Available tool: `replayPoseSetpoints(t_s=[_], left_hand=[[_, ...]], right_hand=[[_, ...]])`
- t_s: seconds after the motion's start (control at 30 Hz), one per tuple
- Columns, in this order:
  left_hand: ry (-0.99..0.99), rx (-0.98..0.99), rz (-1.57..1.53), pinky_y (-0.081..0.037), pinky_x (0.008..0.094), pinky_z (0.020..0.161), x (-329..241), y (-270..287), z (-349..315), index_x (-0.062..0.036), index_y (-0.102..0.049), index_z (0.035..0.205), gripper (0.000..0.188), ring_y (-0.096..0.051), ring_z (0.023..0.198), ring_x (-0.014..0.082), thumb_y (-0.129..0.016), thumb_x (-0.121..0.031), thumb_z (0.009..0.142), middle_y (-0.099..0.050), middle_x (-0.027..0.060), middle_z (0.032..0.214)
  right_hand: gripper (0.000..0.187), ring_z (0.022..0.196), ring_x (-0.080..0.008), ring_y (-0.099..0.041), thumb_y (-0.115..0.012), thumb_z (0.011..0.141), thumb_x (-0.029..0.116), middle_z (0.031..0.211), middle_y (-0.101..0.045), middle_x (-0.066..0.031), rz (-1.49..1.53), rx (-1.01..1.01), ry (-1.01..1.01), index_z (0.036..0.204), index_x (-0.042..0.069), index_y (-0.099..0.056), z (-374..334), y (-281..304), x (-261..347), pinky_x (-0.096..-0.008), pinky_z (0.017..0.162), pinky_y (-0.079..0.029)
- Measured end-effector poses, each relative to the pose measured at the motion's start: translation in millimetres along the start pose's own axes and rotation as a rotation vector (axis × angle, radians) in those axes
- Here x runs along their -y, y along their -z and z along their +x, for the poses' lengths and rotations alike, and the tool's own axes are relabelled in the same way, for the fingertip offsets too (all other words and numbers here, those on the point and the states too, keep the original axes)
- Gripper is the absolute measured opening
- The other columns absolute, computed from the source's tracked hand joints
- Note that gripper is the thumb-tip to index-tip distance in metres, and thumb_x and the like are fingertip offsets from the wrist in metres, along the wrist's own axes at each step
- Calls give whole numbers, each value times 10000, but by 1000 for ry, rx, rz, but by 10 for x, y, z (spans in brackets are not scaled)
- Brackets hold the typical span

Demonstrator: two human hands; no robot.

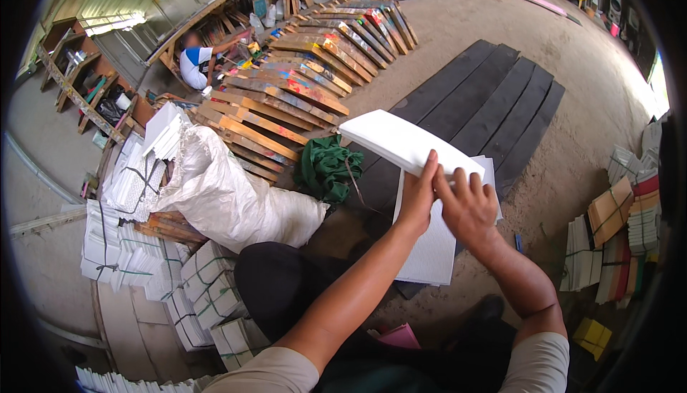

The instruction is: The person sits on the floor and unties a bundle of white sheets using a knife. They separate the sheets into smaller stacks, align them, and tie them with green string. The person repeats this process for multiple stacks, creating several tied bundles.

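A flat white stack of sheets (401,138) is held up in front of me, tilted, over the dark boards. My left hand (416,198) grips its near edge, the index finger pointing up along it. Beside it, my right hand (469,208) has bent fingers closed on the same edge, close to the left fingertips. Under my hands lie white ribbed sheets (427,253), partly covered by my right hand and the raised stack.
Long black boards (494,107) lie ahead on the dirt floor. A dark green cloth (328,169) and a large white sack (229,189) lie left. Painted wooden frames (286,92) stand beyond. Tied bundles (132,250) flank both sides. Another person (195,66) sits at far left.
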State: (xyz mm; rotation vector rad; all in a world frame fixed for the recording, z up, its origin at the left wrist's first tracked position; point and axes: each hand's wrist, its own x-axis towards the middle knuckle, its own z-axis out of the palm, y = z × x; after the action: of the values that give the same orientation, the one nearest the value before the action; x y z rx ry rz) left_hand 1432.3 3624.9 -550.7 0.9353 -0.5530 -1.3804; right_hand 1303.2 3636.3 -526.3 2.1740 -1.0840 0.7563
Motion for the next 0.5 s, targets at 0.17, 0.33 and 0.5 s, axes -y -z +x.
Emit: replayPoseSetpoints(t_s=[0.17,0.33,0.5], left_hand=[[-133,-85,63,-510,355,979,-155,238,4,27,-512,1370,450,-623,1149,218,-601,-251,1027,-613,135,1283],[-1,287,124,-470,367,1060,-234,638,-19,29,-463,1479,563,-599,1245,232,-606,-229,1000,-594,159,1379],[4,306,262,-435,371,1110,-209,645,-186,13,-421,1538,629,-560,1304,227,-614,-253,1002,-576,146,1425]], right_hand=[[450,937,-262,-625,-741,906,384,1033,-635,-81,574,185,-26,1265,118,-696,171,339,-195,-403,751,-510],[792,1162,-342,-625,-689,975,511,1278,-588,-233,1007,251,-806,1542,22,-430,101,-118,-486,-485,972,-521],[837,1152,-330,-668,-637,1018,508,1328,-591,-310,1566,447,-1239,1604,13,-304,-87,-409,-244,-449,950,-568]])
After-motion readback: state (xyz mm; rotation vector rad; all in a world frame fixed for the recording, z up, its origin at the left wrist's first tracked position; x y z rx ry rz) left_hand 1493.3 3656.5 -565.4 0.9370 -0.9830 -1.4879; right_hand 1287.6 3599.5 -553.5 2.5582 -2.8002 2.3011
